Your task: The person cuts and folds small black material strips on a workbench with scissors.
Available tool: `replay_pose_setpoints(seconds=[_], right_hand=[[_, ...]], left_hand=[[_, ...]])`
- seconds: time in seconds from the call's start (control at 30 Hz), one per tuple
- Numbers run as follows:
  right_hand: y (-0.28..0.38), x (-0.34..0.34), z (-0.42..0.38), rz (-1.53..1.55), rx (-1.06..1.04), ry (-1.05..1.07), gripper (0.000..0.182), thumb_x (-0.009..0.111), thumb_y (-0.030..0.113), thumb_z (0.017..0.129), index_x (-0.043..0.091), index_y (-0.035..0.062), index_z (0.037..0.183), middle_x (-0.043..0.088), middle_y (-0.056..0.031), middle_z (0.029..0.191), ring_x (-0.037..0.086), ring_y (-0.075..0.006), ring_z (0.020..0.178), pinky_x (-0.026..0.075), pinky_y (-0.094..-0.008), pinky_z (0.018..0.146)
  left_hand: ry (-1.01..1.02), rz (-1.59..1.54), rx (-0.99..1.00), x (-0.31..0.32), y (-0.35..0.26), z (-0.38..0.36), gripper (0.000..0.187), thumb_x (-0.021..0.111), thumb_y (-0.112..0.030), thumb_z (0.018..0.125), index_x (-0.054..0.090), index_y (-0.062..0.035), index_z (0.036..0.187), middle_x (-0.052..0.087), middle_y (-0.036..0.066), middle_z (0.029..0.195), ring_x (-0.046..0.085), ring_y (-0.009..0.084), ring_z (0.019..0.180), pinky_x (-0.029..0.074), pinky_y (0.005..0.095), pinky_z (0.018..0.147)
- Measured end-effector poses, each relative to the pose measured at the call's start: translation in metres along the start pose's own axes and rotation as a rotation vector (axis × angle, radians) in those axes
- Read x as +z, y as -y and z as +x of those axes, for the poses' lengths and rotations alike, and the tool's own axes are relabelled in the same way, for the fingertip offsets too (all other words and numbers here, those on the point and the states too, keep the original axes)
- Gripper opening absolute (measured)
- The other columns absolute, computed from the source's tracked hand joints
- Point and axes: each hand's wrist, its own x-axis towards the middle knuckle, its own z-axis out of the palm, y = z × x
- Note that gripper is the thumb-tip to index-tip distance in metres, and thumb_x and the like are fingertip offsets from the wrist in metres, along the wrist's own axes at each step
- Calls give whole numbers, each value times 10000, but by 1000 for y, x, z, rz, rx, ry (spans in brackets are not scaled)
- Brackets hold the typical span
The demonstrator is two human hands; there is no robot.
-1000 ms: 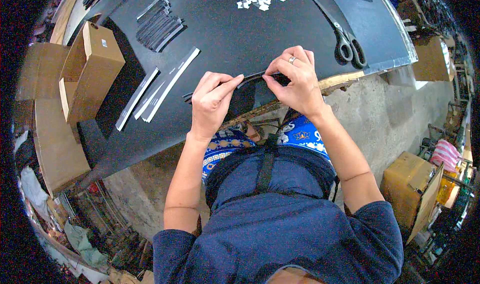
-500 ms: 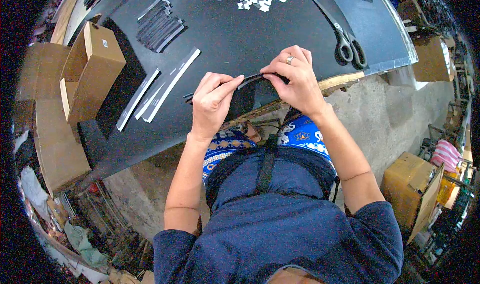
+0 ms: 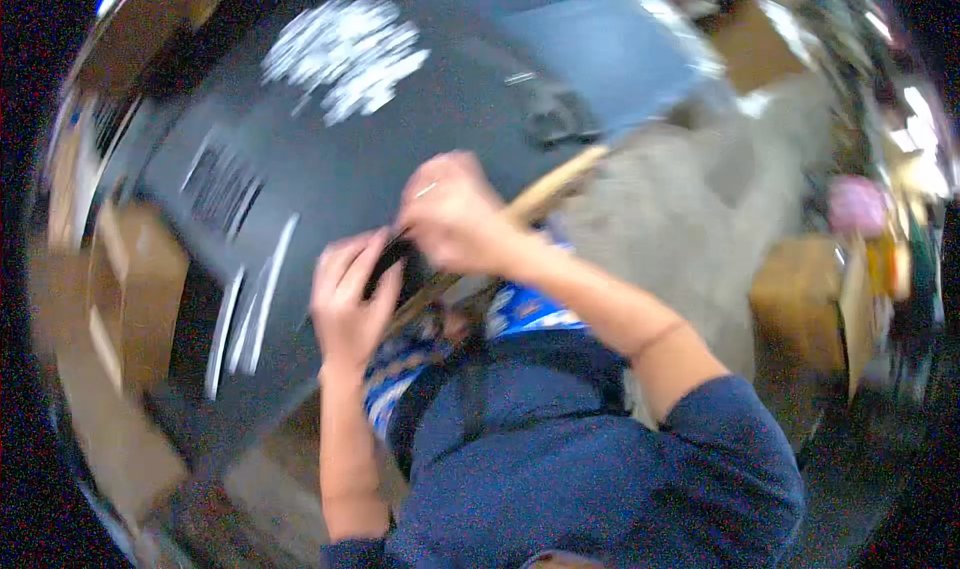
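Observation:
Both hands are close together over the front edge of the black-topped table (image 3: 330,179), and the view is smeared by motion. My left hand (image 3: 352,294) is closed on a black strip (image 3: 388,256), with the thumb on one side and the fingers on the other. My right hand (image 3: 452,214), with a ring on one finger, pinches the strip's upper end. To the left lie several black-and-white strips (image 3: 262,299) and a bundle of dark strips (image 3: 222,184). Small white cut pieces (image 3: 345,57) form a heap at the back. A pair of black-handled scissors (image 3: 556,119) lies blurred beyond my right hand.
An open cardboard box (image 3: 150,289) stands at the table's left side. A bluish sheet (image 3: 610,49) covers the back right corner. Wood (image 3: 560,181) runs along the table's edge. On the floor to the right is another carton (image 3: 800,294).
The view has swung, so the table's things appear shifted left. My hands have come closer together, and the strip, stretched between them before, now shows mostly inside my left hand.

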Motion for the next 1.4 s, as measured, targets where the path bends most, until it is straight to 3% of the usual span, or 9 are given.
replay_pose_setpoints(seconds=[0.07, 0.13, 0.4, 0.63, 0.8, 0.93, 1.03, 1.1, 1.4], right_hand=[[-2, 5, -4, -53, 37, 49, 45, 619, 140, 596, 620, 135, 641, 580, -39, 676, 564, -260, 754, 401, -434, 733], [1, 8, -7, 30, 41, -40, 21, 612, 134, 607, 629, 145, 602, 584, -10, 711, 529, -224, 885, 369, -411, 817], [-1, 14, -7, 59, -6, -23, 42, 655, 113, 628, 626, 106, 657, 596, -28, 756, 488, -229, 899, 345, -389, 847], [-12, 25, -6, 29, -113, -39, 96, 661, 207, 618, 627, 123, 650, 601, -31, 738, 501, -248, 882, 371, -392, 792], [-10, 29, 5, -11, -71, 135, 187, 701, 238, 537, 690, 119, 681, 631, -43, 757, 517, -260, 912, 393, -414, 787], [6, 39, 11, -102, -94, 146, 134, 705, 198, 594, 677, 76, 642, 620, -36, 755, 492, -239, 905, 365, -398, 765], [4, 34, 12, -126, -129, 163, 159, 714, 224, 587, 677, 79, 642, 622, -35, 761, 491, -238, 906, 360, -389, 779], [-4, 32, 12, -148, -160, 162, 179, 709, 255, 597, 685, 91, 665, 622, -27, 771, 490, -236, 909, 353, -385, 790], [-27, 23, 9, -38, -224, 128, 89, 701, 267, 657, 722, 198, 711, 612, 28, 769, 488, -219, 930, 351, -394, 808]], left_hand=[[25, 41, -16, 7, 5, -6, 273, 680, 16, 737, 684, -9, 1008, 628, 115, 866, 578, 276, 831, 465, 382, 769], [6, 83, 42, 11, 14, -11, 249, 641, 39, 785, 690, -20, 1023, 598, 109, 823, 544, 270, 778, 454, 379, 740], [105, 102, 10, 1, 20, -18, 408, 583, 114, 753, 666, -45, 1120, 552, 108, 884, 533, 259, 826, 452, 374, 753], [83, 55, -5, 1, 23, -21, 411, 584, 122, 735, 676, -41, 1101, 576, 108, 863, 546, 260, 802, 459, 375, 729], [76, 72, 22, 1, 23, -18, 372, 594, 111, 746, 684, -38, 1075, 581, 108, 849, 554, 256, 796, 464, 375, 717], [34, 77, 56, 2, 26, -20, 356, 594, 106, 755, 684, -34, 1069, 575, 112, 839, 552, 250, 783, 463, 375, 712], [127, 108, -56, -3, 40, -25, 348, 595, 25, 733, 670, -4, 1071, 641, 132, 900, 587, 300, 863, 466, 391, 813], [92, 102, 158, -2, 53, -21, 351, 596, 2, 730, 673, -12, 1072, 633, 125, 876, 582, 302, 851, 464, 391, 805], [152, 87, 153, -9, 47, -12, 342, 631, 54, 715, 691, -18, 1044, 596, 107, 794, 546, 258, 758, 459, 371, 718]])
